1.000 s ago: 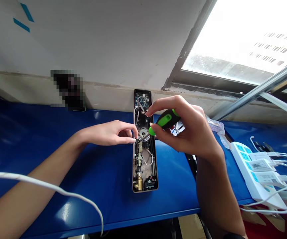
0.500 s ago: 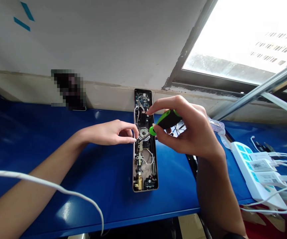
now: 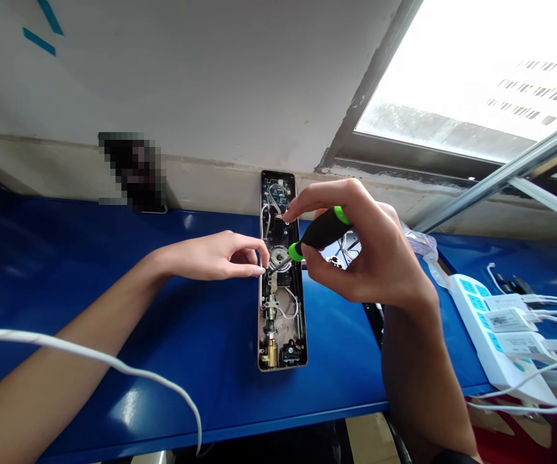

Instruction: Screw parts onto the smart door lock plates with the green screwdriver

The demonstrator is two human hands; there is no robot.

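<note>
In the head view, a long narrow dark housing lies open on the table, showing a circuit board, white wires, a round metal part and a brass cylinder. My right hand grips a black and green screwdriver, its shaft slanting down and left across the round part. My left hand reaches in from the left. Its thumb and forefinger come together at the housing's left side, by the screwdriver's tip; what they pinch, if anything, is too small to make out.
The housing rests on a blue table against a wall. A white power strip with chargers and cables is at the right. A white cable crosses above my left forearm. A pixelated dark object stands at the back left.
In my right hand the screwdriver has turned a little about its shaft, and the fingers have shifted slightly on its handle. My left hand stays at the same spot on the housing.
</note>
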